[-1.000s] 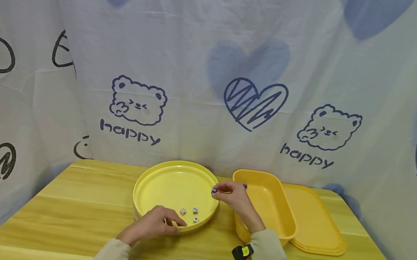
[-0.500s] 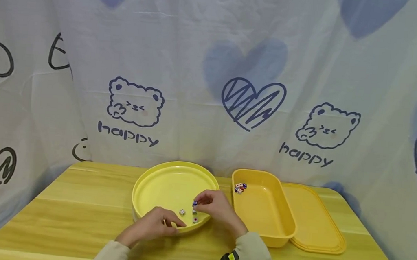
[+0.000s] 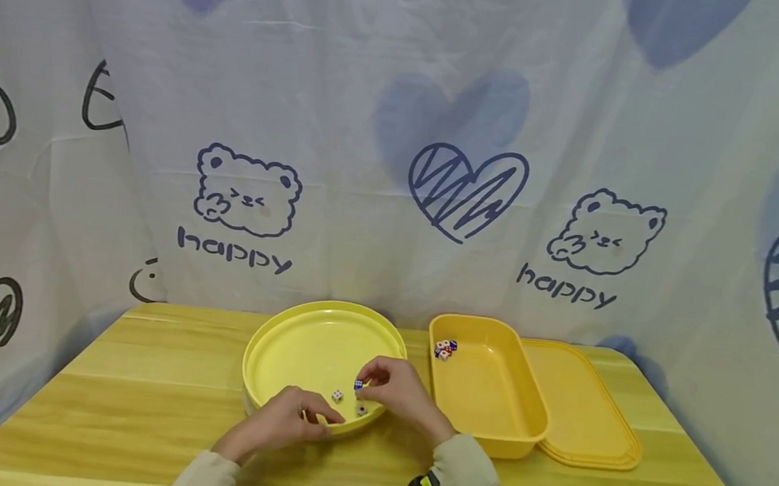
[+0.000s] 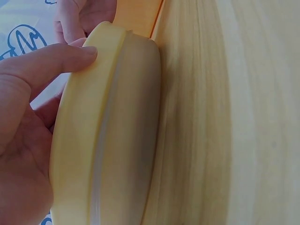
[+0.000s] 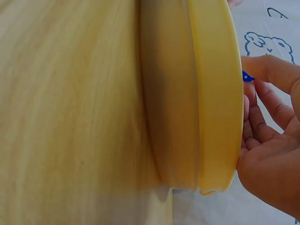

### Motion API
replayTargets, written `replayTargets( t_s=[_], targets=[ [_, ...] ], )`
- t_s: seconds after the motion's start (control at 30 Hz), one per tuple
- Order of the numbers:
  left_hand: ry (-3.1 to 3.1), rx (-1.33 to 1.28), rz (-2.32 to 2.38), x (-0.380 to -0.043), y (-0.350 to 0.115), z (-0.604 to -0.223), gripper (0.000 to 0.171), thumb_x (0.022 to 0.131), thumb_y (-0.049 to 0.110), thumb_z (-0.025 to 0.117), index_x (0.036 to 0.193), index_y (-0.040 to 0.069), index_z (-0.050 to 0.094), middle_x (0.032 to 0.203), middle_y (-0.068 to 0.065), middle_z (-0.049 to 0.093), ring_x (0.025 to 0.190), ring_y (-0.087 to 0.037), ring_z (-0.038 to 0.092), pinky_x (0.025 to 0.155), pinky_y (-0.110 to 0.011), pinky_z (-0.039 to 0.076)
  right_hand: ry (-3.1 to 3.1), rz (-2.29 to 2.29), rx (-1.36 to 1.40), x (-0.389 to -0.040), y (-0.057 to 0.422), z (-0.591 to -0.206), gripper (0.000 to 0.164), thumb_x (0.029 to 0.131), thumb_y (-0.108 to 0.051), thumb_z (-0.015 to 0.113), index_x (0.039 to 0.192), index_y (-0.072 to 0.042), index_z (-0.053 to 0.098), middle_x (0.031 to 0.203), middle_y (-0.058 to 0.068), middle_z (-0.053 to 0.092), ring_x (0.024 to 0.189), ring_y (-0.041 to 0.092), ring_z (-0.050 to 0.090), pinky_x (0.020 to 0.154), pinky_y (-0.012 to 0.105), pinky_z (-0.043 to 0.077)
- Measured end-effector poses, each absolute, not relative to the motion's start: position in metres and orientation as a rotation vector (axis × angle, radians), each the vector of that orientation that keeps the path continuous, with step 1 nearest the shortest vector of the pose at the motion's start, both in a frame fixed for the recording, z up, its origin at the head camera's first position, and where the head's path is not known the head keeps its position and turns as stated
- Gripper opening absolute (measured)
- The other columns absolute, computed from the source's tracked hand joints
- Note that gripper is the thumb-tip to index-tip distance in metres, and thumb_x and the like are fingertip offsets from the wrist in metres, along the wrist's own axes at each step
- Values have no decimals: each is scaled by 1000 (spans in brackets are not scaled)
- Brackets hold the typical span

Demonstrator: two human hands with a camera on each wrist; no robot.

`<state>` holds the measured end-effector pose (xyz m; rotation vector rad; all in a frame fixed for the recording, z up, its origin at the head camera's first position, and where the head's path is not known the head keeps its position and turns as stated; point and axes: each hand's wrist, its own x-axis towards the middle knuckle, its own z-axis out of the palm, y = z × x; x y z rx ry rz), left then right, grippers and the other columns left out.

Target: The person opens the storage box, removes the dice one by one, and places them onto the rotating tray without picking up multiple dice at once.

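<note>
- The round yellow tray (image 3: 315, 348) sits on the wooden table (image 3: 131, 383), its far rim close to the table's back edge; in the wrist views its rim band stands over a paler lower wall;
- At the tray's near-left rim is the left hand (image 3: 282, 421), its grip closed over that rim, thumb on the outer side and fingers reaching inside;
- Over the near-right part of the tray is the right hand (image 3: 400, 392), its grip pinching a blue die (image 3: 358, 385) with white pips between thumb and finger;
- Inside the tray, near its front rim, lie a white die (image 3: 338, 395) left of the blue one, and another pale die (image 3: 362, 409) just below the right fingers, partly shaded;
- Right of the tray, a narrow strip of wood apart, stands an orange-yellow box (image 3: 489, 373); a cluster of blue, red and white dice (image 3: 445, 350) lies in its far corner on the tray's side;
- Farther right of the tray, beyond the box, lies a flat yellow lid (image 3: 589, 407), its left side hidden by the box;
- Behind the tray hangs a pale cloth (image 3: 354, 80); "happy" reads twice, once behind and left of the tray, once behind and right, each under a bear drawing (image 3: 248, 190);
- Left of the tray, a broad stretch of wood runs to the table's side edge; more wood lies in front.
</note>
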<state>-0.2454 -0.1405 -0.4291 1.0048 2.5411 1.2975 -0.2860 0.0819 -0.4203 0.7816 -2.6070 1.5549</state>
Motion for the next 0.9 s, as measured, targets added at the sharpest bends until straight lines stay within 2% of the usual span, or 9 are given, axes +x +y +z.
replayTargets(
  t_s=[0.43, 0.53, 0.7, 0.9],
  targets=[
    [2546, 1018, 1308, -245, -141, -430, 15, 86, 9, 72, 100, 5, 77, 94, -1, 72, 72, -4, 59, 62, -24, 48, -2620, 1551, 818, -283, 82, -421, 11, 80, -4, 77, 88, -2, 69, 77, -2, 60, 70, 11, 52, 65, 23, 45],
    [2545, 1022, 1307, -245, -141, -431, 15, 86, 8, 72, 100, 5, 77, 94, 0, 72, 72, -5, 59, 62, -25, 49, -2607, 1541, 825, -283, 82, -423, 14, 80, -4, 76, 92, 0, 69, 81, 2, 63, 72, 12, 53, 67, 23, 45],
    [2549, 1017, 1320, -245, -140, -430, 15, 85, 7, 72, 99, 4, 77, 93, -2, 72, 69, -5, 58, 61, -24, 48, -2579, 1524, 784, -284, 80, -424, 25, 81, -2, 74, 104, 5, 68, 97, 15, 65, 79, 15, 55, 73, 26, 47],
    [2558, 1005, 1305, -246, -140, -430, 15, 85, 7, 73, 99, 5, 77, 93, -2, 72, 69, -4, 58, 61, -24, 48, -2575, 1524, 743, -286, 79, -425, 26, 81, -1, 73, 105, 5, 68, 99, 17, 66, 80, 16, 56, 74, 27, 48]
  ],
)
